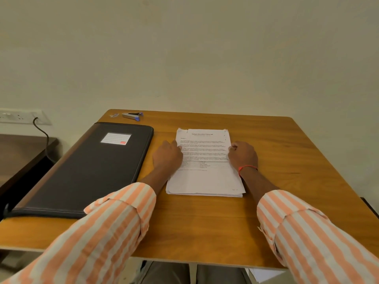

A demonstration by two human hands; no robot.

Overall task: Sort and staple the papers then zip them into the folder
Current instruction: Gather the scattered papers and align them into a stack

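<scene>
Several printed sheets make up the papers, which lie in a loose stack near the middle of the wooden table, the bottom edges slightly fanned and the top corners creased. The left hand rests on the stack's left edge with its fingers laid out fairly straight, pressing rather than gripping. The right hand sits at the right edge with its fingers curled in, and it seems to pinch the margin there.

The sheets are probably light and floppy and likely to slide over one another, so lifting by one corner would let them droop and scatter. Holding both long edges, squaring the stack upright against the table, then pinching close to the corner to be stapled looks safest. The creased corners may snag or tear.

The black zip folder lies closed just left of the stack, and the stapler waits untouched at the table's far edge, well apart from both hands.
</scene>
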